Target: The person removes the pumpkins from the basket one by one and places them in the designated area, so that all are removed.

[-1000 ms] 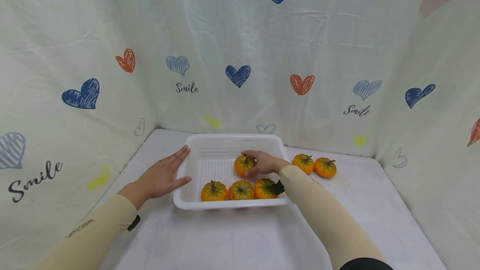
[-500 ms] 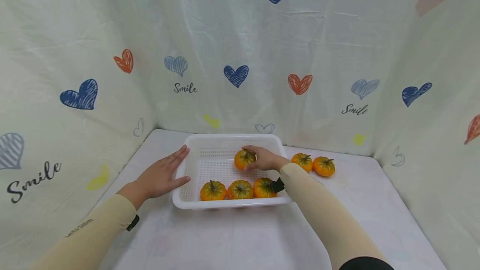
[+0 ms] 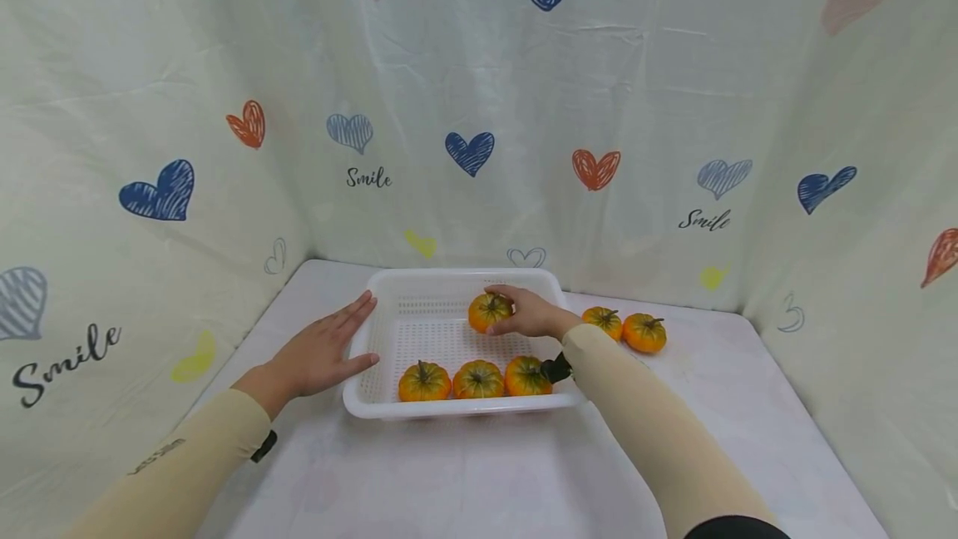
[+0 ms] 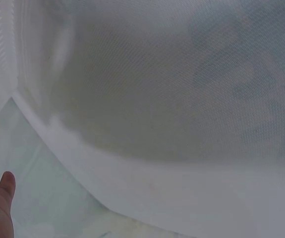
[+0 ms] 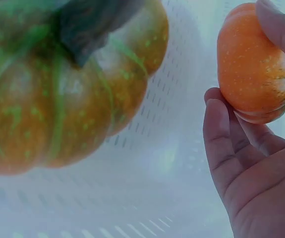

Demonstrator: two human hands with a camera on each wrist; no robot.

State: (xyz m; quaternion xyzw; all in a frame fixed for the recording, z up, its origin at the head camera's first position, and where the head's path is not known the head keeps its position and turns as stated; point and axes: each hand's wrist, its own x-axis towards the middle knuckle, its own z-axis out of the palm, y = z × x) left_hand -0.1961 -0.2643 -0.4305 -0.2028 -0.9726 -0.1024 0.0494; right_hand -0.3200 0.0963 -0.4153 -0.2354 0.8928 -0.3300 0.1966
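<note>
My right hand (image 3: 530, 314) grips a small orange pumpkin (image 3: 490, 314) over the back half of a white perforated basket (image 3: 460, 409). In the right wrist view, thumb and fingers curl round the held pumpkin (image 5: 251, 64) from both sides. Along the basket's front wall sit three more pumpkins in a row: one at left (image 3: 424, 382), one in the middle (image 3: 478, 379) and one at right (image 3: 527, 377), which my right wrist partly covers. My left hand (image 3: 318, 349) lies with straight, spread fingers at the basket's left rim.
Two pumpkins, one nearer (image 3: 644, 333) and one partly behind my sleeve (image 3: 602, 321), rest on the white table (image 3: 479, 481) right of the basket. A curtain (image 3: 644, 90) printed with hearts encloses the table at the back and both sides.
My right hand has risen slightly toward the back of the basket, with the pumpkin in its grip. The left hand and the other pumpkins stay in place.
</note>
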